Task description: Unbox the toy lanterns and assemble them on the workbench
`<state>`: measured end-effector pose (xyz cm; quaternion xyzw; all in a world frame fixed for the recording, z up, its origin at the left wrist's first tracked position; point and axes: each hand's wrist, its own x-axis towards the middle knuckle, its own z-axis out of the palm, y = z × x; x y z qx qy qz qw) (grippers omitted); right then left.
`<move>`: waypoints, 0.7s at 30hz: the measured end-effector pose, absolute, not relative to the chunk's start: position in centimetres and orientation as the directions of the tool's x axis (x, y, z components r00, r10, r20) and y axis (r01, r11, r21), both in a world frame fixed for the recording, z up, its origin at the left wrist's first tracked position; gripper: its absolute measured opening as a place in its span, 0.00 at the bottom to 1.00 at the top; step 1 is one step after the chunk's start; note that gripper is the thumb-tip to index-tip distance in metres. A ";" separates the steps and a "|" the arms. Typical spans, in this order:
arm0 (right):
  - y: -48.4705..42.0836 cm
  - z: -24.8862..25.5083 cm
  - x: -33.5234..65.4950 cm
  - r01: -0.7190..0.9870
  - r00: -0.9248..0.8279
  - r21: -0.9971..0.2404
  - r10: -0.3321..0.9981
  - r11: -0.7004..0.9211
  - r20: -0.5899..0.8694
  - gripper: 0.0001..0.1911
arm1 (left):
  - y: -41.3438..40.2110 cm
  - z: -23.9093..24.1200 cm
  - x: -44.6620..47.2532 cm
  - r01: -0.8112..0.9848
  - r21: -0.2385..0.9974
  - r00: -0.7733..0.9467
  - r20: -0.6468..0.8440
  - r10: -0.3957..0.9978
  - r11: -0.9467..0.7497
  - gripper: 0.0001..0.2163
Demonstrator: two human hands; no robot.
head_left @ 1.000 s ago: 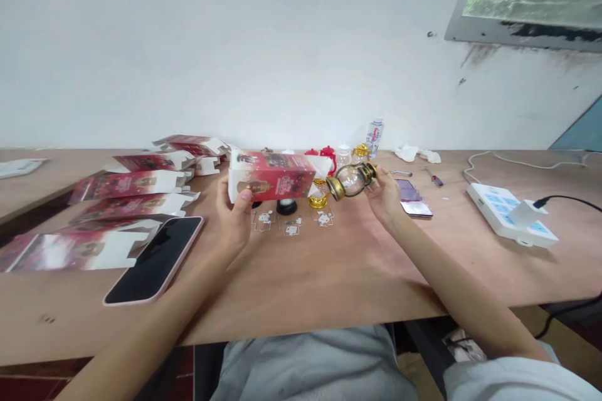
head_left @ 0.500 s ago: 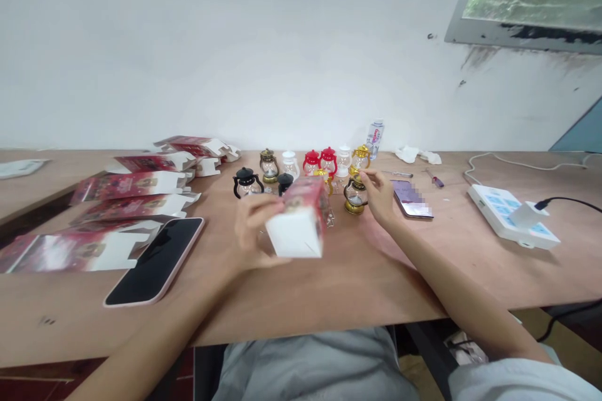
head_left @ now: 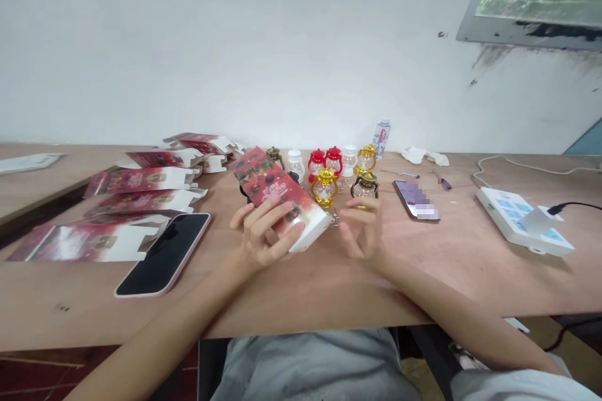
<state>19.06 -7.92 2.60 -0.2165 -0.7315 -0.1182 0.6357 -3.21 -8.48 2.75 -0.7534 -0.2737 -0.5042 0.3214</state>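
A red printed cardboard box (head_left: 270, 182) with a white end is gripped in my left hand (head_left: 263, 238), tilted above the table. My right hand (head_left: 363, 229) hovers to its right, fingers loosely curled and thumb apart, with nothing visible in it. Just behind that hand stands a dark mini lantern with gold trim (head_left: 365, 184). A gold lantern (head_left: 324, 188) stands behind the box's white end. Farther back are red lanterns (head_left: 333, 160), a white lantern (head_left: 295, 163) and another gold lantern (head_left: 366, 159). The box partly hides black and bronze lanterns.
Several flattened red boxes (head_left: 141, 178) lie at the left, beside a black-screened phone (head_left: 164, 254). To the right are a second phone (head_left: 416, 200), a screwdriver (head_left: 442, 182) and a white power strip (head_left: 517, 222) with cables. A plastic bottle (head_left: 381, 138) stands by the wall.
The box has turned from end-on to showing its printed front, still in my left hand. My right hand has left the dark gold-trimmed lantern and come nearer to me.
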 end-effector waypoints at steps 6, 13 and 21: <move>-10.0 2.2 17.3 0.375 -0.276 -0.232 0.346 0.898 0.897 0.21 | -7.6 4.7 -1.8 0.721 -0.432 0.428 0.893 -0.141 -0.543 0.11; -9.3 1.6 16.6 0.252 -0.166 -0.424 0.470 0.870 0.867 0.22 | -7.9 4.1 -1.9 0.724 -0.434 0.452 0.886 -0.108 -0.536 0.09; -9.2 1.5 16.3 0.222 -0.117 -0.488 0.520 0.844 0.846 0.21 | -8.1 3.9 -1.6 0.714 -0.395 0.449 0.892 -0.055 -0.578 0.12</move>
